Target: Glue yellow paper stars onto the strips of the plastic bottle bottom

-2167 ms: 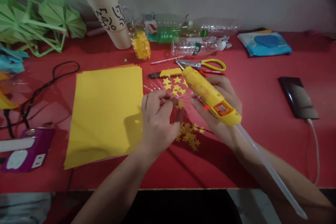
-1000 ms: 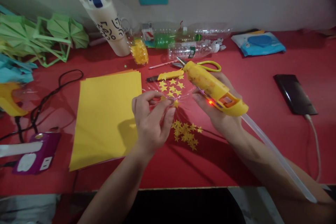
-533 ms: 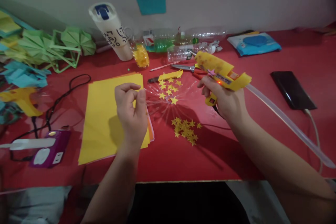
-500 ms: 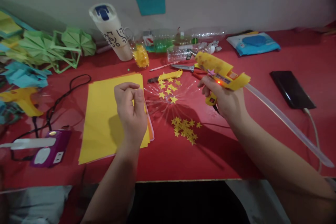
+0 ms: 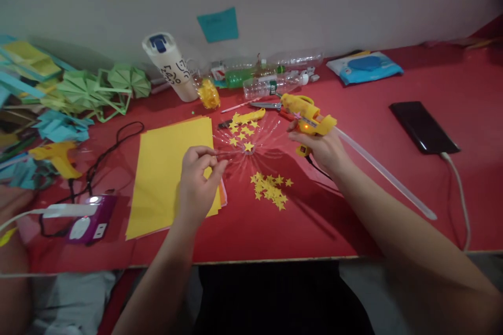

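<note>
My right hand (image 5: 320,149) is wrapped round a yellow glue gun (image 5: 306,115) with an orange light; a long clear glue stick (image 5: 387,172) trails from its back. Over the yellow paper's right edge is my left hand (image 5: 200,180), thumb and forefinger curled near each other at the tips of clear plastic strips; whether it grips one is too small to tell. Those strips fan out from a clear plastic piece (image 5: 249,152), with a yellow star (image 5: 249,146) at its middle and more stars behind. A pile of yellow stars (image 5: 270,190) lies in front of it.
Yellow paper sheets (image 5: 161,167) lie at left, near a purple power socket (image 5: 92,220) and another glue gun (image 5: 58,158). Behind are a white tumbler (image 5: 171,68), plastic bottles (image 5: 271,84), scissors (image 5: 267,105) and wipes (image 5: 365,67). A phone (image 5: 423,126) lies right. Part of a person shows far left.
My left hand has moved right and down toward the strips, its fingers less tightly curled. My right hand has brought the glue gun left and slightly lower. The camera view has shifted.
</note>
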`<state>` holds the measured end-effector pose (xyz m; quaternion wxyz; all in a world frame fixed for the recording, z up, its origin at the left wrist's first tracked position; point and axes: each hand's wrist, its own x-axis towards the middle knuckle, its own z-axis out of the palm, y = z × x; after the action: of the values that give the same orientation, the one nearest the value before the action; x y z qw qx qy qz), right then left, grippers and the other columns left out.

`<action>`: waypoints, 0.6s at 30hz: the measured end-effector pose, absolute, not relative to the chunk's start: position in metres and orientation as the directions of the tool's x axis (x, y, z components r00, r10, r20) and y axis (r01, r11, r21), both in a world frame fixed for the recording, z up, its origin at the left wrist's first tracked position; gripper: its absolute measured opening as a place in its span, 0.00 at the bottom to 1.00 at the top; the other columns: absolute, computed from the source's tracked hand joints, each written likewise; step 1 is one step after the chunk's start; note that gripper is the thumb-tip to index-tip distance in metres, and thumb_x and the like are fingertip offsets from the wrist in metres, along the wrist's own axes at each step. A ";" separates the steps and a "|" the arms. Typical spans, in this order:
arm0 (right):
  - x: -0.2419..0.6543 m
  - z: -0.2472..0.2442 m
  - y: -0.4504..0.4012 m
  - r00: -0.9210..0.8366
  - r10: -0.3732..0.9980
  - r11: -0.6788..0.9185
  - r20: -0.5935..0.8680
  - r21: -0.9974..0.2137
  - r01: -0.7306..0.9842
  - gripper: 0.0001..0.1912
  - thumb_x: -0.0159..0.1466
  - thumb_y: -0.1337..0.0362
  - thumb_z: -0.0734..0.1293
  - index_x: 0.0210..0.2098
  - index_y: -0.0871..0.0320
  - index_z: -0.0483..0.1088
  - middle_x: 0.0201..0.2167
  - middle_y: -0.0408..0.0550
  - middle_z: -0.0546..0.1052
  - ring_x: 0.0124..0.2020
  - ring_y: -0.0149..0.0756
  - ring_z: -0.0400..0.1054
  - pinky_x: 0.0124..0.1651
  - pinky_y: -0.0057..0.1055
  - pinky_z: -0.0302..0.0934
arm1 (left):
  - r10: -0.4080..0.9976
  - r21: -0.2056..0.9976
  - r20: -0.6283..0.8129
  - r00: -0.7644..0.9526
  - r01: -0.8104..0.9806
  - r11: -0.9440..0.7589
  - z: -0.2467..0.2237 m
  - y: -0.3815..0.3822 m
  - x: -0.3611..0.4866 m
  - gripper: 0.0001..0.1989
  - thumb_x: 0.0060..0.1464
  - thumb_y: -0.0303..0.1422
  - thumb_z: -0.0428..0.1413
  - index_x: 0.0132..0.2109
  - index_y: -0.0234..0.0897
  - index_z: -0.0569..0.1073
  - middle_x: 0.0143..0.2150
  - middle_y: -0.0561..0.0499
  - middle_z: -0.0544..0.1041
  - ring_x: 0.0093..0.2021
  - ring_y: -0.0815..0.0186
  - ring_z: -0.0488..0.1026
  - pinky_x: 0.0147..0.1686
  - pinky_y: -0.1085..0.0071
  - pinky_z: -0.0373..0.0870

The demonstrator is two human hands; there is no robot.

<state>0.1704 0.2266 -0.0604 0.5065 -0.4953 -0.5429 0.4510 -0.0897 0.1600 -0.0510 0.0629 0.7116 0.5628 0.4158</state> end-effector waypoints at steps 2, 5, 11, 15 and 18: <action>0.170 -0.062 0.228 -0.023 0.998 0.054 0.052 -0.995 0.082 0.11 0.48 0.59 0.73 0.30 0.55 0.71 0.27 0.41 0.71 0.28 0.31 0.64 0.29 0.30 0.56 | 0.880 0.577 0.473 0.036 0.742 -0.341 -0.059 0.154 -0.088 0.07 0.56 0.33 0.60 0.39 0.41 0.68 0.46 0.49 0.70 0.49 0.60 0.70 0.46 0.62 0.70; 0.168 -0.062 0.228 -0.045 0.999 -0.007 -0.008 -1.000 0.030 0.12 0.48 0.58 0.72 0.30 0.56 0.70 0.28 0.43 0.74 0.26 0.31 0.66 0.30 0.32 0.60 | 0.908 0.581 0.418 0.032 0.758 -0.295 -0.067 0.150 -0.083 0.14 0.56 0.37 0.60 0.48 0.41 0.69 0.50 0.46 0.68 0.50 0.59 0.70 0.46 0.60 0.72; 0.165 -0.061 0.224 -0.060 0.998 -0.008 -0.006 -1.000 -0.030 0.15 0.50 0.54 0.73 0.31 0.55 0.68 0.27 0.45 0.78 0.24 0.32 0.70 0.30 0.34 0.66 | 0.909 0.564 0.415 0.035 0.774 -0.288 -0.071 0.156 -0.077 0.07 0.62 0.36 0.54 0.45 0.40 0.73 0.47 0.47 0.71 0.49 0.61 0.72 0.50 0.60 0.72; 0.166 -0.064 0.225 -0.068 0.997 -0.025 -0.022 -0.999 -0.043 0.17 0.48 0.53 0.74 0.30 0.56 0.68 0.24 0.45 0.77 0.25 0.34 0.72 0.33 0.35 0.68 | 0.907 0.539 0.409 0.095 0.777 -0.325 -0.072 0.166 -0.081 0.06 0.62 0.34 0.53 0.43 0.40 0.75 0.46 0.48 0.73 0.49 0.62 0.72 0.51 0.61 0.72; 0.164 -0.065 0.225 -0.092 0.994 -0.062 -0.056 -0.996 -0.057 0.16 0.47 0.52 0.74 0.28 0.55 0.68 0.24 0.45 0.77 0.26 0.35 0.73 0.35 0.37 0.70 | 0.899 0.529 0.423 0.110 0.776 -0.344 -0.073 0.174 -0.085 0.06 0.61 0.31 0.53 0.41 0.39 0.76 0.46 0.48 0.74 0.49 0.61 0.73 0.52 0.61 0.71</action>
<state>0.1642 0.2247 -0.0653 0.4766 -0.4765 -0.4919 0.5512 -0.0850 0.1736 -0.0735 0.0875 0.7398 0.5661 0.3530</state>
